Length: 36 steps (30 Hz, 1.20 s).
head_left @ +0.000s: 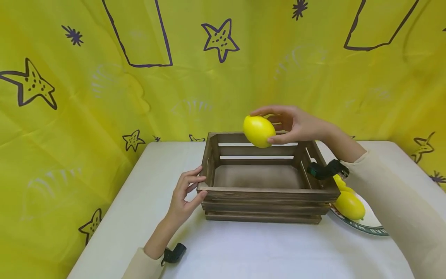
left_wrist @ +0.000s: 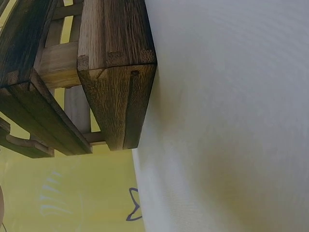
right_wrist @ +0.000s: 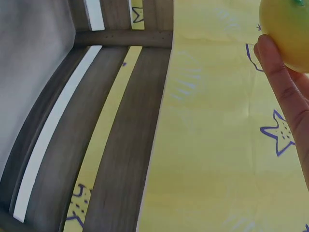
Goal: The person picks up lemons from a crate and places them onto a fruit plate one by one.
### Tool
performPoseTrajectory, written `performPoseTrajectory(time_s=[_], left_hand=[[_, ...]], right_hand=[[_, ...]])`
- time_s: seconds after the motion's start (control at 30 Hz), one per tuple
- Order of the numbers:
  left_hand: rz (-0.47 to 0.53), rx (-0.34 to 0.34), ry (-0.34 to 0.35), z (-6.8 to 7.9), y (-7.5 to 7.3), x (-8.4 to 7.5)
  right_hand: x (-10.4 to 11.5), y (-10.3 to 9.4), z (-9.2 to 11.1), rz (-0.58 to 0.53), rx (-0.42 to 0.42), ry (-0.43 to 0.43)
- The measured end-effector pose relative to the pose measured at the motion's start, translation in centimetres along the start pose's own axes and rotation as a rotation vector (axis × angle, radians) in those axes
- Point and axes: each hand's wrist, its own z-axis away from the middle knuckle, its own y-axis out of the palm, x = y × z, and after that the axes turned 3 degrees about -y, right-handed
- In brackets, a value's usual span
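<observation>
My right hand (head_left: 290, 123) holds a yellow lemon (head_left: 258, 131) between thumb and fingers, above the back part of a dark wooden crate (head_left: 265, 207). In the right wrist view the lemon (right_wrist: 287, 34) shows at the top right corner, with a finger lying along it. My left hand (head_left: 184, 193) touches the crate's front left corner, fingertips and thumb at the rim. The left wrist view shows the crate's slatted corner (left_wrist: 116, 82) close by, with the hand almost wholly out of frame. Inside the crate, the floor (head_left: 258, 176) is bare.
Right of the crate, partly behind my right sleeve, a plate (head_left: 374, 230) with a green patterned rim bears more lemons (head_left: 350, 205). A white cloth (head_left: 265, 252) covers the table. Yellow curtain (head_left: 195, 85) with starfish drawings hangs behind it and at the sides.
</observation>
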Motion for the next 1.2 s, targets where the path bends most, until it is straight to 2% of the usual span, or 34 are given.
performPoseTrajectory(time_s=[0.4, 0.7, 0.77, 1.03, 1.2], left_hand=[[0.003, -0.008, -0.003, 0.2, 0.3, -0.2], [0.008, -0.019, 0.018, 0.1, 0.2, 0.1], [0.009, -0.024, 0.028, 0.1, 0.2, 0.2], [0.009, -0.021, 0.034, 0.1, 0.3, 0.2], [0.015, -0.023, 0.025, 0.1, 0.3, 0.0]], right_hand=[[1.0, -1.3, 4.7, 0.003, -0.021, -0.076], [1.9, -1.8, 7.7, 0.076, -0.087, 0.011], [1.9, -1.9, 8.3, 0.074, -0.094, 0.006], [0.8, -1.7, 11.0, -0.017, -0.081, -0.156], [0.6, -2.0, 12.9, -0.066, -0.099, -0.177]])
